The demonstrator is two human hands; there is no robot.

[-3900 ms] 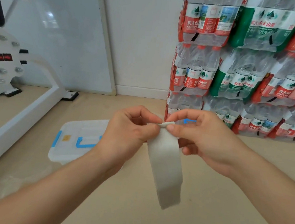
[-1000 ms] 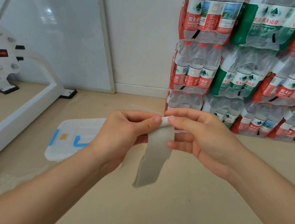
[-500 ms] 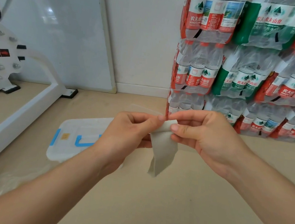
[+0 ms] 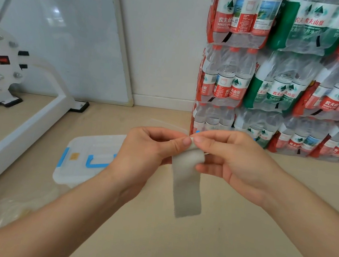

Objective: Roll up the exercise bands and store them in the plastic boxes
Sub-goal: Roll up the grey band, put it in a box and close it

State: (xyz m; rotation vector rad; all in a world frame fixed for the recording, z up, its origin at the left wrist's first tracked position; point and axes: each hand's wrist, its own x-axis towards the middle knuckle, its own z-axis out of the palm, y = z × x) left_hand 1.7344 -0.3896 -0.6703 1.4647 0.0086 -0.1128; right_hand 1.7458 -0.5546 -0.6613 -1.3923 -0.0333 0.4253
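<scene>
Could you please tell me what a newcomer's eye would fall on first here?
At centre, the left hand and right hand pinch the top of a grey exercise band, whose free end hangs down. Behind the left hand, a lidded clear plastic box with blue latches sits on the floor. Stacked packs of bottled water fill the upper right.
</scene>
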